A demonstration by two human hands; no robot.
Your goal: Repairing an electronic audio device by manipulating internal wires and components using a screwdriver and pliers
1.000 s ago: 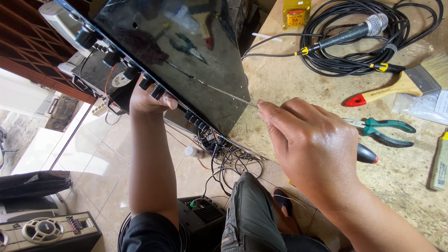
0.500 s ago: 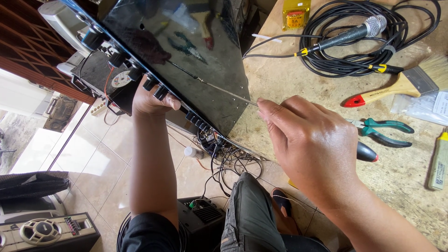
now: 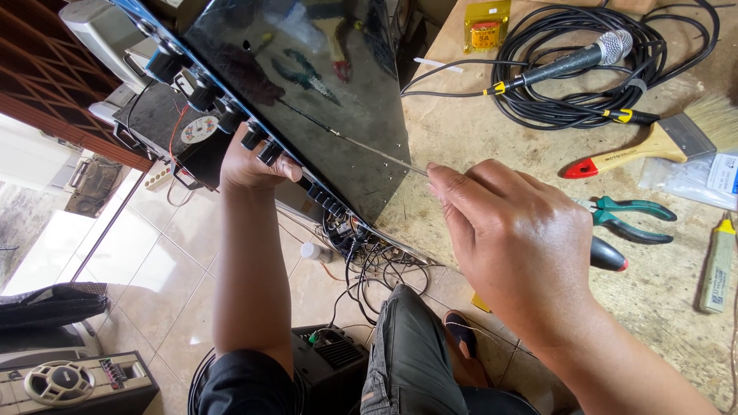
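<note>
A black amplifier with a glossy top panel (image 3: 323, 84) leans at the workbench's left edge, its knobbed front facing the floor side. My left hand (image 3: 250, 165) grips that front edge among the knobs. My right hand (image 3: 523, 238) is closed around a screwdriver. Its thin metal shaft (image 3: 369, 146) runs up-left across the glossy panel. The black handle with a red end (image 3: 609, 255) sticks out behind my palm. The tip's exact contact point is hard to make out against the reflections.
On the workbench (image 3: 477, 131) lie a microphone (image 3: 569, 60) on a black cable coil (image 3: 661, 46), a paintbrush (image 3: 653, 142), green pliers (image 3: 634, 219), a yellow box (image 3: 486, 27) and a yellow pen-shaped tool (image 3: 719, 265). Tangled wires (image 3: 369, 253) hang below the amplifier. A speaker unit (image 3: 61, 380) sits on the tiled floor.
The amplifier's front edge has shifted slightly under my left hand. My right hand and the screwdriver stay almost in the same place.
</note>
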